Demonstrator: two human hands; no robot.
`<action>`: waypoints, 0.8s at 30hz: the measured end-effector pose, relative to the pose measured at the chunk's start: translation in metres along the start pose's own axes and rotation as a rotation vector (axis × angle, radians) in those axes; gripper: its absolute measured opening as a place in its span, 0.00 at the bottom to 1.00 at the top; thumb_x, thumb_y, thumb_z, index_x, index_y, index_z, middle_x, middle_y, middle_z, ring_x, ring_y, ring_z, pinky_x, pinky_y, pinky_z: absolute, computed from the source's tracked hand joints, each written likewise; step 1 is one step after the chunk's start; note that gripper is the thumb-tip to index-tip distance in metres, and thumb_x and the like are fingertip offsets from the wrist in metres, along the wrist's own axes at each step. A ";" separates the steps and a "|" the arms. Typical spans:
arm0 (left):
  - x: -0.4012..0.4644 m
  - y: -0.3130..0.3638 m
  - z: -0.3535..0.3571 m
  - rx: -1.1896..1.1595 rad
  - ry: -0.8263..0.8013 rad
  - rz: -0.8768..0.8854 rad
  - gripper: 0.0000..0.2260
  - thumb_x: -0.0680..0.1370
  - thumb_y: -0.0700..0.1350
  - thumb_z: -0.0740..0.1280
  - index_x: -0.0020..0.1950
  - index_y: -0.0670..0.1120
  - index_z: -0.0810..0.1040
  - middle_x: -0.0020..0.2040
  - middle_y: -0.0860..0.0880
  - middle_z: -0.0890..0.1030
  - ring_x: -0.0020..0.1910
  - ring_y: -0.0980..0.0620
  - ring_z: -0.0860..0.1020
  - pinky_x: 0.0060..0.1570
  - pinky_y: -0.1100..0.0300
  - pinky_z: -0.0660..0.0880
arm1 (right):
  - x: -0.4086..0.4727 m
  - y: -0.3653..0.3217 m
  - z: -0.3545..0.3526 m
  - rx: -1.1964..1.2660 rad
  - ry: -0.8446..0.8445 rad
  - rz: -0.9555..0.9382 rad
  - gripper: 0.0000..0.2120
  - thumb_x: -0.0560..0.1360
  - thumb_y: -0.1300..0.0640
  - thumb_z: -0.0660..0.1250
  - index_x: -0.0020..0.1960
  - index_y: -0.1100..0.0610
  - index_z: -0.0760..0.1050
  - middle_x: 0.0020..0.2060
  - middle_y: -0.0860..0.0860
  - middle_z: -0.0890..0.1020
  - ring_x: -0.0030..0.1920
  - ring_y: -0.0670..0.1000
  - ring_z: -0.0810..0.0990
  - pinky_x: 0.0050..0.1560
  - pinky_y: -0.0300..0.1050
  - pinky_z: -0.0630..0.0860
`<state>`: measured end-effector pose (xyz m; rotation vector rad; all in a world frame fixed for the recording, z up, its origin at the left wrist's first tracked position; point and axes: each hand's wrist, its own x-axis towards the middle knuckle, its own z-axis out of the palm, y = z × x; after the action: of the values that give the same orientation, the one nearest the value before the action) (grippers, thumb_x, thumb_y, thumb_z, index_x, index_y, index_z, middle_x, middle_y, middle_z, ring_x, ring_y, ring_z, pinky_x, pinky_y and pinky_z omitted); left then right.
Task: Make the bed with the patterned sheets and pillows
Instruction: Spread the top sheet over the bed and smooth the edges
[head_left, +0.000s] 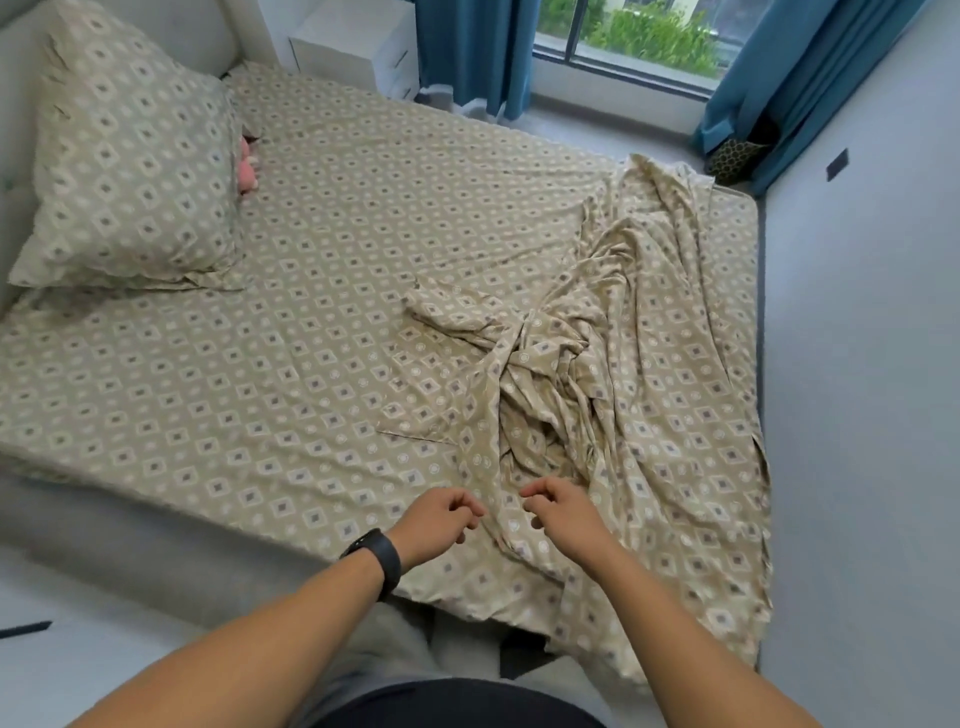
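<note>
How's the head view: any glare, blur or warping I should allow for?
Head view: soft, even daylight from the window, no glare; wide-angle lens bows the bed's edges; slightly soft throughout, both hands still legible over the crumpled sheet.

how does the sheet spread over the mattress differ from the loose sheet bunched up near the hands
The spread sheet lies flat and nearly smooth; the loose sheet is crumpled into twisted folds. The spread sheet covers most of the bed up to the pillow; the loose sheet is heaped along the window side and hangs over the near edge. Both share the same beige diamond pattern.
</note>
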<state>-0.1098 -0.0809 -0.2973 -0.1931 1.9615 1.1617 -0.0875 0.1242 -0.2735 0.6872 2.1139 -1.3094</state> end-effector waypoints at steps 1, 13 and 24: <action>0.005 -0.002 -0.014 0.025 -0.026 0.003 0.11 0.81 0.37 0.60 0.48 0.46 0.81 0.47 0.47 0.82 0.40 0.52 0.78 0.41 0.62 0.76 | 0.003 -0.009 0.007 0.017 0.026 0.008 0.07 0.80 0.59 0.64 0.53 0.52 0.80 0.50 0.56 0.83 0.41 0.49 0.80 0.37 0.37 0.73; 0.028 0.037 -0.047 0.148 -0.160 0.078 0.11 0.82 0.38 0.58 0.54 0.40 0.80 0.50 0.45 0.82 0.40 0.51 0.78 0.36 0.67 0.74 | -0.009 0.000 0.022 0.084 0.185 0.120 0.08 0.80 0.59 0.63 0.51 0.48 0.79 0.48 0.50 0.83 0.46 0.51 0.81 0.47 0.47 0.78; 0.039 0.049 -0.018 0.076 -0.012 -0.047 0.10 0.82 0.36 0.59 0.54 0.38 0.80 0.49 0.45 0.82 0.40 0.52 0.78 0.34 0.69 0.73 | 0.119 0.043 -0.037 -0.130 0.057 0.099 0.22 0.80 0.56 0.59 0.74 0.55 0.72 0.69 0.55 0.75 0.53 0.53 0.80 0.53 0.47 0.78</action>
<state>-0.1698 -0.0570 -0.2894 -0.1906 1.9766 1.0538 -0.1508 0.1906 -0.3681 0.7720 2.1595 -1.1012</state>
